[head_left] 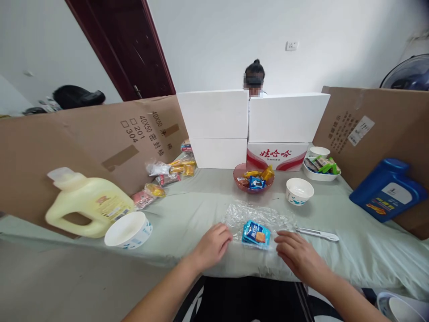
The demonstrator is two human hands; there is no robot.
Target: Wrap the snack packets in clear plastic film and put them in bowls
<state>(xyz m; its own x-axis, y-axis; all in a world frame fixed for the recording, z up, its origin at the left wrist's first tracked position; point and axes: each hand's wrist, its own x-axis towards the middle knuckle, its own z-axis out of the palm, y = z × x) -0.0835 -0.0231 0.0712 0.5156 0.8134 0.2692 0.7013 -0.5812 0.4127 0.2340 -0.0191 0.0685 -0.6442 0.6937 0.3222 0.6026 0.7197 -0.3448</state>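
A small stack of blue snack packets (256, 234) lies on a crumpled sheet of clear plastic wrap (248, 213), close to the table's front edge. My left hand (214, 243) is at the left edge of the wrap, its fingers curled and closed on the plastic. On the opposite side my right hand (300, 257) hovers low with fingers stretched out, their tips beside the wrap and just right of the packets; nothing shows in it. A white utility knife (318, 234) rests on the cloth beyond my right hand.
Behind the wrap stand a pink bowl (238, 183) of snacks and a white bowl (300, 191). A white tray (321, 176) holds packets. Left are a yellow jug (90, 203), another bowl (129, 230) and loose snacks (156, 190); right, a blue bottle (389, 190). Boxes (217, 116) screen a person.
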